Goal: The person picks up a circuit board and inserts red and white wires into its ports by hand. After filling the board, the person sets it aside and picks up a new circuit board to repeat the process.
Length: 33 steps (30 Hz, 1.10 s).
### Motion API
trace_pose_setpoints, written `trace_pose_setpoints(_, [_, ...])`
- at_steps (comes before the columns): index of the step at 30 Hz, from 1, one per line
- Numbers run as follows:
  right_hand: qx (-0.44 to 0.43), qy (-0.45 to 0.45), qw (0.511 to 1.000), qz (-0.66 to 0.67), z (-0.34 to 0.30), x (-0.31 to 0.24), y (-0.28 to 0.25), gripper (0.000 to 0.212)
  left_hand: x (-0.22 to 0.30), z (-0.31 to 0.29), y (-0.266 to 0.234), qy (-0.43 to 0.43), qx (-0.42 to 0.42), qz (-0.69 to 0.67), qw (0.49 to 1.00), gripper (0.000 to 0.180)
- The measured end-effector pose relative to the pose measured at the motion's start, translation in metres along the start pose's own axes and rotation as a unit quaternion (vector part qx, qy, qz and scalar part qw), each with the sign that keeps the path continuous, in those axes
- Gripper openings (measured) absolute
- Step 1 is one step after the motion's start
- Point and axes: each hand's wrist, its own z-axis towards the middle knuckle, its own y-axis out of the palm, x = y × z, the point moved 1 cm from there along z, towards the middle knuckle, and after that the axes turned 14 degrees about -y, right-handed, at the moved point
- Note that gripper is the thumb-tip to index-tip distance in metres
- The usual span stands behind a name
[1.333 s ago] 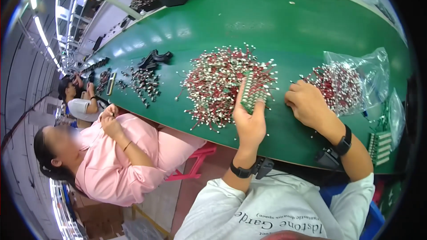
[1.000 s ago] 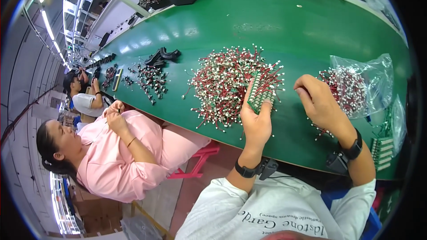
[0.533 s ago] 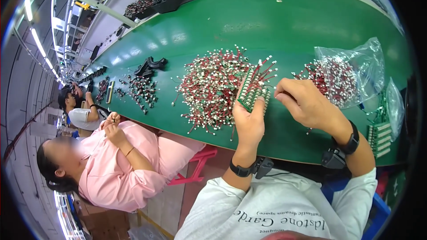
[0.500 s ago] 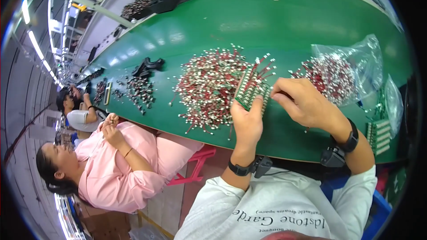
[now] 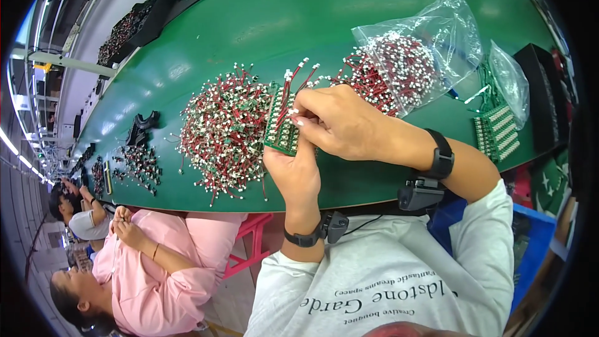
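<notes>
My left hand (image 5: pixel 293 178) is closed round the lower end of a green circuit board panel (image 5: pixel 281 134) lined with rows of white connectors. Several red wire leads (image 5: pixel 289 90) with white plugs stick up from its upper part. Over the panel's right side, my right hand (image 5: pixel 343 122) pinches with thumb and forefinger at the connectors; whatever is between the fingertips is too small to make out. Left of the panel, close beside it, lies a large heap of red wire leads and small green boards (image 5: pixel 224 131). Part of the panel is hidden behind my right fingers.
A clear plastic bag (image 5: pixel 430 43) partly covers more red wire leads (image 5: pixel 399 72) on the green table (image 5: pixel 312 25). Green board panels (image 5: pixel 496 132) lie at the right, near a black box (image 5: pixel 540 87). Small black parts (image 5: pixel 137 165) lie leftward, where a person in pink (image 5: pixel 156 256) sits.
The view has swung rightward. My right hand has come from beside the panel to over its connectors, while my left hand keeps its hold on the panel.
</notes>
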Motion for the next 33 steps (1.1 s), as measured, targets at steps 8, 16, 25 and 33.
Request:
trace_pose_setpoints(8, [0.003,0.001,1.000,0.003,-0.003,-0.001,0.000,0.014,-0.008,0.002,-0.003,0.014,-0.010,0.028,0.999,0.016])
trace_pose_setpoints(16, [-0.007,-0.007,0.998,-0.056,-0.003,0.002,0.004,0.013,-0.008,0.005,-0.004,0.005,-0.007,0.055,0.998,0.020])
trace_pose_setpoints(25, [-0.006,-0.004,0.996,-0.084,-0.005,-0.016,0.003,0.010,-0.010,-0.001,-0.005,0.049,-0.002,0.164,0.985,0.054])
trace_pose_setpoints(33, [-0.026,0.005,0.994,-0.102,-0.001,-0.014,0.003,0.017,-0.003,-0.005,-0.008,0.072,0.005,0.230,0.971,0.062])
